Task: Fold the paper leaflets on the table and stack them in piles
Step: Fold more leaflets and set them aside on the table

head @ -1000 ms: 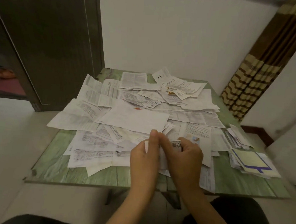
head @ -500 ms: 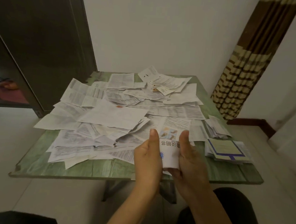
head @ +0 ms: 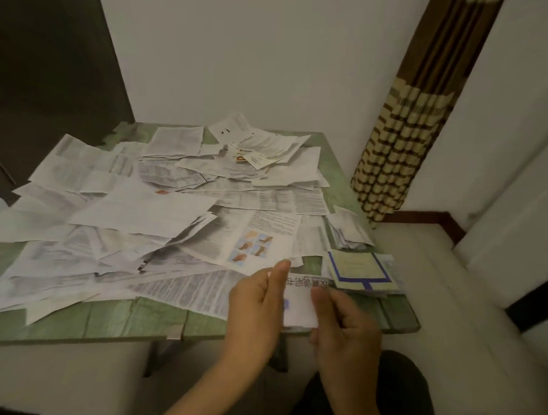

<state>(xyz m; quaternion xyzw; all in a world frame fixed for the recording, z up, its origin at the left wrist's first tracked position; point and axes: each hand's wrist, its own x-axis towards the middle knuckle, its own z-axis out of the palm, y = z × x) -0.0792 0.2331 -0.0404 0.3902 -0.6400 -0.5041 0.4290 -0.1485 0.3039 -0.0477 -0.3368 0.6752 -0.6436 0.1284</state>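
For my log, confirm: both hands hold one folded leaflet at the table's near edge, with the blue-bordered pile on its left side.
Wrong side: the head view shows the blue-bordered pile on the table's right side. Left hand and right hand hold the folded leaflet at the near edge.

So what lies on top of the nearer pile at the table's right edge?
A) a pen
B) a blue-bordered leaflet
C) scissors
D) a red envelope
B: the nearer pile is topped by a pale sheet with a dark blue border, just past the held folded leaflet.
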